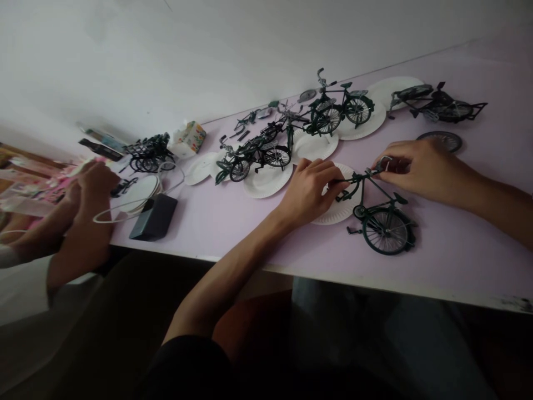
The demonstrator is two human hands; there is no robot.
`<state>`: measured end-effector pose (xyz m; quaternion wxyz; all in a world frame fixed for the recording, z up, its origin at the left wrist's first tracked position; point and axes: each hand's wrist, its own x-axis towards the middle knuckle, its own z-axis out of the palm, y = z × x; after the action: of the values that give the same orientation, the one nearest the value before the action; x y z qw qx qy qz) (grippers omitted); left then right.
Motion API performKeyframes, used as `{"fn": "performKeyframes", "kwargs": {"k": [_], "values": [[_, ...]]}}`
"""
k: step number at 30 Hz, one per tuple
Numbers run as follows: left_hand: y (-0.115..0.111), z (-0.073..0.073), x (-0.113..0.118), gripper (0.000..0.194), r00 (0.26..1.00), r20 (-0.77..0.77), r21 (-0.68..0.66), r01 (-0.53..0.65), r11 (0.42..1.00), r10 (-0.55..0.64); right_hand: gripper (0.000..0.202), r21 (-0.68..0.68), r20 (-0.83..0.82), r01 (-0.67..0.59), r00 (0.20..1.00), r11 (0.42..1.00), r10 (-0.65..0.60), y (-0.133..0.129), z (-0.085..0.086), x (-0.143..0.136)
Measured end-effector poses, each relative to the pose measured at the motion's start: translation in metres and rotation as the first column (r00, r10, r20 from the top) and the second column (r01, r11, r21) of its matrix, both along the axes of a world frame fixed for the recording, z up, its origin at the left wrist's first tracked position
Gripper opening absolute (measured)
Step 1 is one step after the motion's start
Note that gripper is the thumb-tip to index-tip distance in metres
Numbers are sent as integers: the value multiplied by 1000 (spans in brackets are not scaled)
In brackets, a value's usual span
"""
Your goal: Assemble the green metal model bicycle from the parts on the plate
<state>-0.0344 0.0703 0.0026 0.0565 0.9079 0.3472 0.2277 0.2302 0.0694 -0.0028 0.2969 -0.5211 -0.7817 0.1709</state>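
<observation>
A dark green model bicycle stands tilted at the right of the table, its spoked rear wheel toward me. My left hand pinches the front end of the bicycle, near the fork, over a white paper plate. My right hand has its fingers closed at the handlebar; the fingertips are partly hidden. Beyond my right wrist lies a loose spoked wheel. Another dark bicycle lies on its side behind it.
Several model bicycles and paper plates line the wall side of the table. Left are a black box, stacked plates, more bicycle parts and a tissue box. Another person's hands work at far left.
</observation>
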Motion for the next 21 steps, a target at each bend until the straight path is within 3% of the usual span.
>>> {"fn": "performKeyframes", "kwargs": {"k": [13,21], "values": [[0,2,0,24,1000,22,-14,-3,1000,3,9,-27,-51,1,999,1000,-2,0,2,0],[0,2,0,23,1000,28,-14,9,1000,-8,28,-81,-54,-57,997,995,53,1,4,5]]}}
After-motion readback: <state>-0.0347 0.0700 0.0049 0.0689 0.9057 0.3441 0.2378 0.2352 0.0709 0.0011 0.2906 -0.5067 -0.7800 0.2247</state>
